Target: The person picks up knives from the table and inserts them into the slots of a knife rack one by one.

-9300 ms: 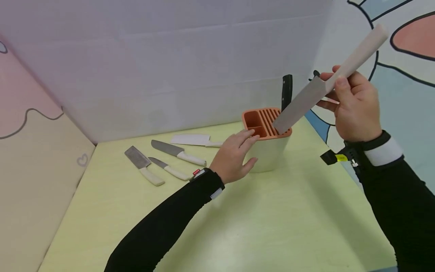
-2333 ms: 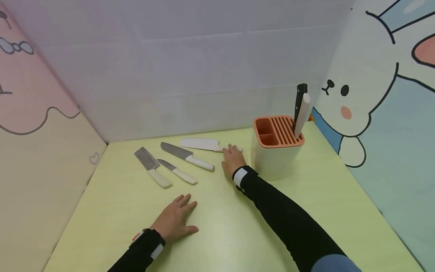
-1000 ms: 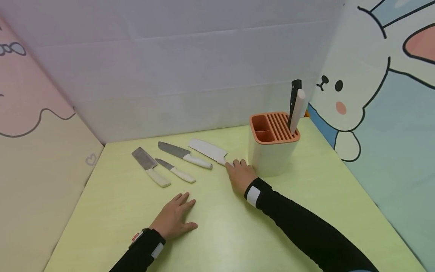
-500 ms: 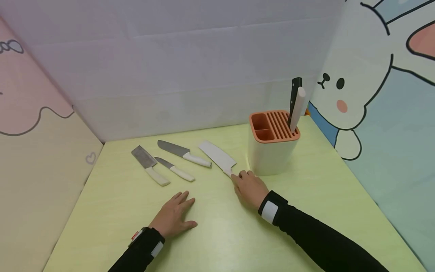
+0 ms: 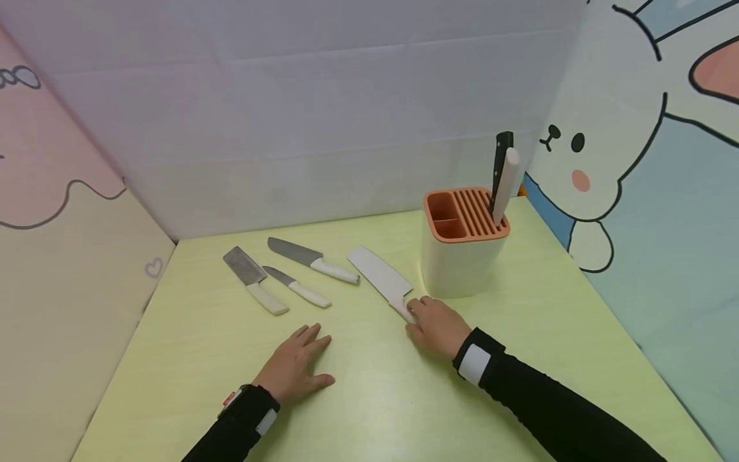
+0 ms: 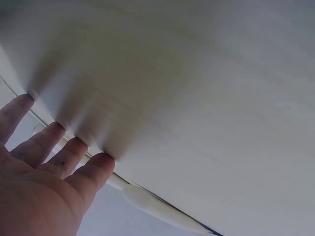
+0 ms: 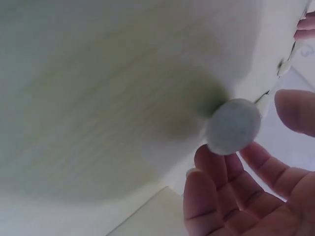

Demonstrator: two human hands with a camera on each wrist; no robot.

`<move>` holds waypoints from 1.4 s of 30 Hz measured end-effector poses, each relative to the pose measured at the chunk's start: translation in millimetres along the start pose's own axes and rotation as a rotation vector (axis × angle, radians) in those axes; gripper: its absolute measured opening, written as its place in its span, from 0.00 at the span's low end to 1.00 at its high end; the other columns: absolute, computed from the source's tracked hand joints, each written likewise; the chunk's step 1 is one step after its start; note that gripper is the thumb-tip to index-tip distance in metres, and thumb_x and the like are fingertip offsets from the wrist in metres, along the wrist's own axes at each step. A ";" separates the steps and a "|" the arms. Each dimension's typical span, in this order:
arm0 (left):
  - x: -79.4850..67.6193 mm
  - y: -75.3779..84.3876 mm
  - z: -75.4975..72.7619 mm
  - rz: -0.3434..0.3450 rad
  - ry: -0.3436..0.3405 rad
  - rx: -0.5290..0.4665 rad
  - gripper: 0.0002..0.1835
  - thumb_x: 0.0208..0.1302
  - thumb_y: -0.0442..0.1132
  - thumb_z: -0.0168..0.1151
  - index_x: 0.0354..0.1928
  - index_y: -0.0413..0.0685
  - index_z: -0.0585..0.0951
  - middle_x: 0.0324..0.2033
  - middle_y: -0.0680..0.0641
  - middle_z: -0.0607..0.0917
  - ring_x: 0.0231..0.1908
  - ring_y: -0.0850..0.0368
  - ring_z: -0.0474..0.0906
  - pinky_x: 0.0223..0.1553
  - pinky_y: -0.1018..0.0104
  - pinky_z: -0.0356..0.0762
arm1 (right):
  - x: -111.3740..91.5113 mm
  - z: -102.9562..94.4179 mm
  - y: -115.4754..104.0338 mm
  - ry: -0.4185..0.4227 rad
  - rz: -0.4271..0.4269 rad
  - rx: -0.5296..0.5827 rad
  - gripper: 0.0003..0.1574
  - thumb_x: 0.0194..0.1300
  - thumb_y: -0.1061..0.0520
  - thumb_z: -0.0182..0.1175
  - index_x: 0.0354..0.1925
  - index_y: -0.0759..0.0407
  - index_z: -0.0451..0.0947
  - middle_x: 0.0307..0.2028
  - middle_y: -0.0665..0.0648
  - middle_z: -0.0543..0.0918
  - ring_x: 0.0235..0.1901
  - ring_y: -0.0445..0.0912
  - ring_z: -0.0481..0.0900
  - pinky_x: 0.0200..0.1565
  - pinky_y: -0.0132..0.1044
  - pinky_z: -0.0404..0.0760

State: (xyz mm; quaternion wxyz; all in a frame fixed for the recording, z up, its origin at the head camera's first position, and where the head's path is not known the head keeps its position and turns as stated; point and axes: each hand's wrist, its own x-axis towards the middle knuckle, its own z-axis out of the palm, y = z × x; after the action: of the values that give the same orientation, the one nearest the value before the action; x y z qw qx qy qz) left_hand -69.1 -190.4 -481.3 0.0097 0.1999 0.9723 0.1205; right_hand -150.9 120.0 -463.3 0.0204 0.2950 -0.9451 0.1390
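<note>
My right hand [image 5: 440, 327] is at the handle end of a cleaver [image 5: 380, 273] with a broad pale blade, lying on the table with its blade pointing to the back left. In the right wrist view the round butt of the cleaver handle [image 7: 234, 127] sits between the curled fingers [image 7: 206, 196] and the thumb. My left hand [image 5: 293, 367] rests on the table, fingers spread, holding nothing. In front of it lie a small cleaver [image 5: 245, 266], a small knife [image 5: 297, 287] and a larger chef's knife [image 5: 312, 260], all white-handled.
A white knife block [image 5: 462, 269] with an orange slotted top stands just behind the right hand. A black-handled knife [image 5: 500, 168] and a white-handled knife [image 5: 506, 186] stand in its right-hand slots. Walls [image 5: 323, 128] border the table [image 5: 369, 410] at the back and sides.
Earlier, the right hand held a white-handled knife over the block; it now stands in a slot. Since then the right hand has drawn the cleaver nearer and turned it; the left hand stays put.
</note>
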 end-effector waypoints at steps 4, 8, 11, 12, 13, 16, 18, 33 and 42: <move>1.8 -0.3 -1.4 -0.025 0.012 -0.059 0.37 0.50 0.60 0.65 0.59 0.47 0.74 0.62 0.38 0.69 0.63 0.40 0.61 0.60 0.46 0.63 | 6.9 2.2 2.9 -0.048 0.094 0.051 0.21 0.56 0.47 0.63 0.41 0.59 0.73 0.28 0.52 0.74 0.25 0.43 0.69 0.29 0.39 0.74; 5.8 -1.7 -2.8 -0.056 0.054 -0.140 0.30 0.54 0.54 0.64 0.57 0.47 0.76 0.59 0.40 0.73 0.60 0.42 0.66 0.58 0.48 0.66 | 11.4 2.6 3.3 -0.085 0.119 0.055 0.21 0.54 0.45 0.65 0.37 0.59 0.73 0.24 0.50 0.73 0.22 0.43 0.68 0.26 0.39 0.72; 9.9 -0.1 -6.8 -0.061 0.091 -0.198 0.28 0.57 0.53 0.63 0.57 0.47 0.76 0.57 0.41 0.75 0.58 0.45 0.68 0.57 0.49 0.68 | 13.1 2.5 3.5 -0.103 0.131 0.047 0.20 0.53 0.46 0.65 0.35 0.59 0.73 0.23 0.50 0.72 0.21 0.43 0.68 0.26 0.39 0.72; 11.6 0.7 -8.6 -0.060 0.103 -0.225 0.27 0.57 0.52 0.62 0.56 0.47 0.76 0.56 0.41 0.76 0.58 0.45 0.69 0.57 0.49 0.68 | 13.6 2.8 3.8 -0.105 0.133 0.044 0.19 0.53 0.46 0.65 0.34 0.59 0.73 0.23 0.50 0.72 0.21 0.43 0.68 0.26 0.39 0.72; 13.4 1.2 -9.7 -0.059 0.114 -0.253 0.27 0.58 0.52 0.62 0.56 0.47 0.76 0.56 0.42 0.76 0.57 0.46 0.70 0.57 0.50 0.68 | 13.9 2.8 4.1 -0.105 0.135 0.043 0.19 0.53 0.46 0.65 0.34 0.59 0.74 0.23 0.51 0.72 0.22 0.43 0.68 0.25 0.39 0.72; 18.3 2.8 -11.6 -0.078 0.135 -0.335 0.26 0.59 0.54 0.60 0.56 0.49 0.76 0.54 0.48 0.78 0.56 0.51 0.71 0.56 0.53 0.70 | 14.4 3.1 5.2 -0.096 0.138 0.050 0.18 0.54 0.47 0.65 0.33 0.59 0.75 0.24 0.51 0.73 0.22 0.43 0.69 0.26 0.39 0.72; 21.6 3.4 -11.3 -0.082 0.148 -0.396 0.26 0.60 0.54 0.59 0.57 0.49 0.76 0.53 0.50 0.79 0.54 0.52 0.73 0.54 0.53 0.71 | 14.4 3.1 5.9 -0.089 0.138 0.062 0.17 0.54 0.47 0.64 0.33 0.59 0.75 0.24 0.50 0.73 0.22 0.43 0.69 0.26 0.39 0.72; 38.4 18.4 -18.8 -0.061 0.246 -0.575 0.24 0.62 0.47 0.59 0.57 0.42 0.75 0.49 0.41 0.81 0.46 0.50 0.77 0.45 0.48 0.77 | 10.3 -1.2 7.1 -0.061 0.171 0.209 0.12 0.58 0.50 0.63 0.31 0.57 0.74 0.24 0.50 0.71 0.23 0.44 0.68 0.27 0.39 0.71; 49.3 16.1 -28.2 -0.190 0.283 -0.775 0.36 0.60 0.55 0.58 0.66 0.47 0.62 0.53 0.39 0.78 0.50 0.50 0.76 0.47 0.53 0.77 | -4.1 -16.9 1.9 -0.003 0.114 0.303 0.09 0.58 0.52 0.63 0.33 0.55 0.75 0.26 0.48 0.72 0.24 0.42 0.68 0.28 0.37 0.72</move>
State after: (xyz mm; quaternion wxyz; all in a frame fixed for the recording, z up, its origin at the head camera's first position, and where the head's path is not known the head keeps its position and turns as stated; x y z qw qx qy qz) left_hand -110.1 -163.3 -448.6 -0.0382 0.0725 0.8611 0.5018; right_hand -149.3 128.5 -448.1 -0.0340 0.2406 -0.9285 0.2806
